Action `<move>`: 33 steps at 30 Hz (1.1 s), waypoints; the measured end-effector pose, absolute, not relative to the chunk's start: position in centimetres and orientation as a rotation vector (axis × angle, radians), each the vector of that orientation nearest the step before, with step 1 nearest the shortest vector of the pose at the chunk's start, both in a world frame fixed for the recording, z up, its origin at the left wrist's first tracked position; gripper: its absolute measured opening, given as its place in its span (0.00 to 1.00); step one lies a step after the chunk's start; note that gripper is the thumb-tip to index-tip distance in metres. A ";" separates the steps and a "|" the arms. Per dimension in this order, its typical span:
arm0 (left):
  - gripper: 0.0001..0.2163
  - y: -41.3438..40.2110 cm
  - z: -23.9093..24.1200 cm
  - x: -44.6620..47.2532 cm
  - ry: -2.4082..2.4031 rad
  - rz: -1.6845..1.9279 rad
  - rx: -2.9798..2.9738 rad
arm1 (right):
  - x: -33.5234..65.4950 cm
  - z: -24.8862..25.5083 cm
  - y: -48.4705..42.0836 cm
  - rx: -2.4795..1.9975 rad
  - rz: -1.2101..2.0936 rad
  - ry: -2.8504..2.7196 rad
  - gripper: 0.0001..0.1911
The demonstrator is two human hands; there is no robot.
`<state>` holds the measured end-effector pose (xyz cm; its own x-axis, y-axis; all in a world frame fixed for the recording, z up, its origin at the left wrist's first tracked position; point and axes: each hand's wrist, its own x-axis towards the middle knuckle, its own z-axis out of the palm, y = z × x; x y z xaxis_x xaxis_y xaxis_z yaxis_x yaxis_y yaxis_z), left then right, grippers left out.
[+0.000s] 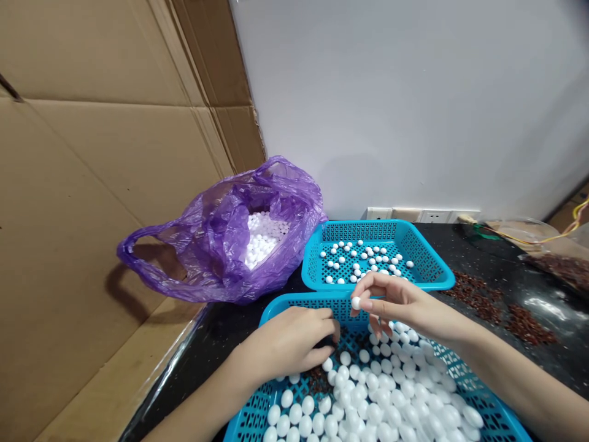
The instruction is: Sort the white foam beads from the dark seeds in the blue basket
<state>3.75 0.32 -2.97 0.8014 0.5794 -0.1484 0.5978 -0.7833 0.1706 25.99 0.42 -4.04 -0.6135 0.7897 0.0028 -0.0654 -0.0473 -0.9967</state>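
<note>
- White balls (386,399) lie mostly heaped in a near basket (294,299), with a thin scatter in a far basket (359,231) and more inside a purple bag (211,245).
- Near basket: its heap is thick on the right, below the person's forearm; a low sweep of that arm could knock balls over the rim.
- Purple bag: it gapes beside the far basket, and a snag on its loose film might tip it and spill its contents.
- Far basket: it sits just beyond the near one; a ball released short of it would probably fall back among the rest.
- Left hand (299,341): its fingers curl down inside the near basket; whether they hold anything cannot be told.
- Right hand (396,301): thumb and finger pinch a single white ball (356,303) near the baskets' adjoining rims; an off-centre squeeze could shoot it loose.
- Brown bits (317,379): loose below the left hand, they could get scooped up with balls.
</note>
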 end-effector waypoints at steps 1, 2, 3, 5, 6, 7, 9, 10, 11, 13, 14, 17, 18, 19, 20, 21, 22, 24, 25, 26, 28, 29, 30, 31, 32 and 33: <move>0.05 0.3 -3.0 3.8 0.925 -0.131 2.779 | 26.0 -4.0 0.4 -0.779 1.730 -1.603 0.07; 0.05 0.3 -2.9 3.8 0.927 -0.137 2.778 | 26.0 -4.1 0.4 -0.778 1.731 -1.608 0.07; 0.05 0.3 -2.9 3.8 0.927 -0.147 2.775 | 26.0 -4.1 0.5 -0.777 1.731 -1.612 0.07; 0.05 0.3 -2.8 3.9 0.930 -0.175 2.765 | 26.0 -4.2 0.5 -0.773 1.734 -1.619 0.08; 0.06 0.3 -2.7 4.0 0.941 -0.190 2.757 | 26.0 -4.2 0.5 -0.769 1.734 -1.620 0.08; 0.06 0.3 -2.6 4.0 0.952 -0.203 2.747 | 26.0 -4.2 0.6 -0.768 1.733 -1.621 0.08; 0.05 0.3 -2.5 4.1 0.971 -0.212 2.720 | 26.0 -4.2 0.6 -0.771 1.727 -1.624 0.08; 0.04 0.2 -2.5 4.1 0.974 -0.196 2.712 | 26.0 -4.2 0.7 -0.775 1.724 -1.626 0.08; 0.04 0.2 -2.5 4.0 0.968 -0.163 2.709 | 26.0 -4.2 0.7 -0.779 1.722 -1.625 0.08; 0.09 0.2 -2.7 3.9 0.932 -0.076 2.732 | 26.0 -4.2 0.7 -0.782 1.724 -1.624 0.08; 0.11 0.2 -2.9 3.8 0.903 -0.041 2.753 | 25.9 -4.2 0.7 -0.780 1.726 -1.623 0.08; 0.11 0.2 -3.3 3.6 0.832 -0.039 2.794 | 25.9 -4.2 0.6 -0.774 1.732 -1.628 0.08; 0.09 0.2 -3.3 3.5 0.828 -0.046 2.792 | 26.0 -4.3 0.6 -0.774 1.729 -1.631 0.08; 0.09 0.3 -3.4 3.5 0.832 -0.049 2.783 | 26.0 -4.3 0.6 -0.773 1.728 -1.633 0.08; 0.08 0.3 -3.4 3.5 0.841 -0.050 2.772 | 26.0 -4.3 0.7 -0.773 1.726 -1.637 0.08; 0.08 0.2 -3.4 3.5 0.851 -0.050 2.761 | 26.0 -4.3 0.7 -0.772 1.724 -1.641 0.08; 0.07 0.2 -3.4 3.6 0.859 -0.053 2.750 | 26.0 -4.3 0.7 -0.772 1.726 -1.642 0.08; 0.06 0.2 -3.3 3.6 0.873 -0.067 2.726 | 26.0 -4.3 0.7 -0.774 1.731 -1.648 0.09; 0.05 0.2 -3.2 3.6 0.878 -0.069 2.713 | 26.0 -4.3 0.7 -0.776 1.732 -1.648 0.09; 0.05 0.2 -3.1 3.7 0.881 -0.070 2.699 | 26.0 -4.3 0.7 -0.777 1.733 -1.649 0.09; 0.04 0.1 -2.9 3.8 0.885 -0.060 2.674 | 26.0 -4.2 0.7 -0.781 1.733 -1.647 0.09; 0.04 0.1 -2.8 3.8 0.887 -0.052 2.669 | 26.0 -4.2 0.7 -0.784 1.731 -1.644 0.09; 0.03 0.1 -2.7 3.9 0.887 -0.044 2.667 | 26.0 -4.2 0.7 -0.786 1.732 -1.641 0.08; 0.03 0.1 -2.6 4.0 0.890 -0.032 2.669 | 26.0 -4.2 0.7 -0.787 1.730 -1.639 0.08; 0.03 0.0 -2.5 4.0 0.894 -0.020 2.672 | 26.0 -4.2 0.7 -0.787 1.730 -1.638 0.08; 0.03 0.0 -2.4 4.1 0.900 -0.015 2.672 | 26.0 -4.3 0.7 -0.786 1.730 -1.637 0.08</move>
<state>4.08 0.02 -2.45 0.8013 0.5879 -0.1109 0.5913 -0.7500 0.2965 25.95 0.72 -4.27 -0.6288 0.7776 -0.0041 -0.0389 -0.0367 -0.9986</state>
